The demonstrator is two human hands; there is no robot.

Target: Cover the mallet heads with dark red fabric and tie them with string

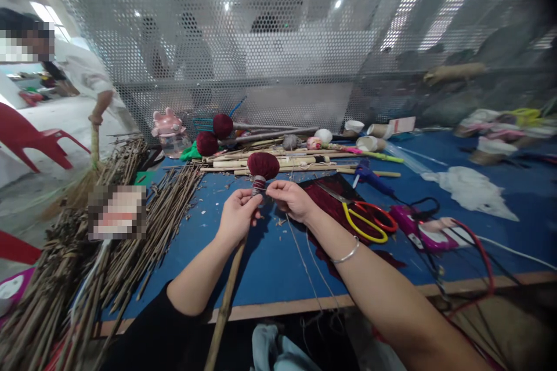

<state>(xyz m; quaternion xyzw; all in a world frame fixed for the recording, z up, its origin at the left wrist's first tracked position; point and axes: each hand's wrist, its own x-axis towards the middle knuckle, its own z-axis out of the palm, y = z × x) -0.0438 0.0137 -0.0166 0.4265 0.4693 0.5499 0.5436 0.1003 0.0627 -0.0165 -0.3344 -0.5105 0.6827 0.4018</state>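
Note:
A long wooden stick (227, 301) with a dark red cloth-covered ball (263, 166) at its top leans up over the table's front edge. Grey thread (258, 184) is wound round the neck beneath the ball. My left hand (239, 213) is closed round the stick just under that winding. Beside the neck, on its right, my right hand (289, 197) pinches the thread between thumb and fingers. Loose strands trail from there down past the table edge. A piece of dark red cloth (324, 200) lies on the table behind my right wrist.
Scissors (365, 223) with yellow and red handles lie at right, near a blue glue gun (369, 179) and a purple power strip (418, 229). Thin sticks (161, 226) are heaped at left. A perforated metal screen (243, 52) stands behind. A person (82, 69) holds a broom at far left.

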